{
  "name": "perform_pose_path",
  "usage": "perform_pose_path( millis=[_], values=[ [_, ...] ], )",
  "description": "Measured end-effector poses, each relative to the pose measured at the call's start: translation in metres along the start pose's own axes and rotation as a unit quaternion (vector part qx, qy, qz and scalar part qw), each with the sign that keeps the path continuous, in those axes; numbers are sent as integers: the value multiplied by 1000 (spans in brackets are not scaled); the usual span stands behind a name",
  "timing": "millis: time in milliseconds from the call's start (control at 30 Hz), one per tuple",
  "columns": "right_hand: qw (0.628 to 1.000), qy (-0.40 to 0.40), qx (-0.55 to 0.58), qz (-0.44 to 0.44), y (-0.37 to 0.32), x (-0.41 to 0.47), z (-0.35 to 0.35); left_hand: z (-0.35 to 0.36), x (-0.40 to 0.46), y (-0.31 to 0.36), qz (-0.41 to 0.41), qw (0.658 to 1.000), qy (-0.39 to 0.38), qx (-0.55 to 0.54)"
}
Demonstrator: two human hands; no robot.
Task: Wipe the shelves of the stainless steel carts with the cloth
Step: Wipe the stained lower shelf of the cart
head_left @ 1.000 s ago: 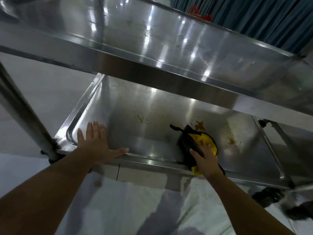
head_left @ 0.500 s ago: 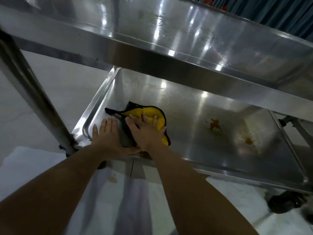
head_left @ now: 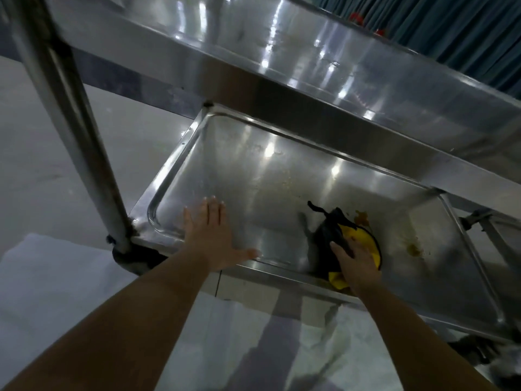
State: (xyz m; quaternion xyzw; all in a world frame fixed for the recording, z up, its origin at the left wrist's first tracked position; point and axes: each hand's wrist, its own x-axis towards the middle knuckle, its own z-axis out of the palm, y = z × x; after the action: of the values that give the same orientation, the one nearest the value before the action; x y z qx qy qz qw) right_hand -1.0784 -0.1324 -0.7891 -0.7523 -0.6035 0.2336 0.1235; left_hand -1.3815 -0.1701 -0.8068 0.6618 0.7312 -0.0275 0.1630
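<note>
A stainless steel cart has a lower shelf (head_left: 253,170) and an upper shelf (head_left: 352,69) above it. My left hand (head_left: 210,238) lies flat with straight fingers on the lower shelf near its front left corner. A yellow and black cloth (head_left: 358,238) sits bunched near the shelf's front edge, to the right of the middle. My right hand (head_left: 356,263) presses down on the cloth with its fingers over it. Brown stains (head_left: 362,217) mark the steel just beyond the cloth, and another stain (head_left: 413,249) lies further right.
The cart's upright post (head_left: 70,114) rises at the left, with a caster (head_left: 132,256) at its foot. A blue curtain (head_left: 451,26) hangs behind the cart. Pale floor (head_left: 42,165) lies to the left, and a white sheet (head_left: 70,283) covers the ground in front.
My right hand has swept the cloth from the shelf's left side, beside my left hand, back to the right near the brown stains. My left hand stays flat on the shelf.
</note>
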Motion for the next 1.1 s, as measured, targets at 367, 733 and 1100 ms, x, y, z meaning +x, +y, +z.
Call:
perform_pose_path(
  millis=[367,733,1100],
  values=[
    [960,-79,-119,-239,-115,-36,68,0,7,13,-31,999,21,25],
    [986,-80,-63,-129,35,3,-26,14,23,116,55,998,10,-27],
    [998,31,-29,45,137,29,-87,39,16,173,186,968,147,75]
  ],
)
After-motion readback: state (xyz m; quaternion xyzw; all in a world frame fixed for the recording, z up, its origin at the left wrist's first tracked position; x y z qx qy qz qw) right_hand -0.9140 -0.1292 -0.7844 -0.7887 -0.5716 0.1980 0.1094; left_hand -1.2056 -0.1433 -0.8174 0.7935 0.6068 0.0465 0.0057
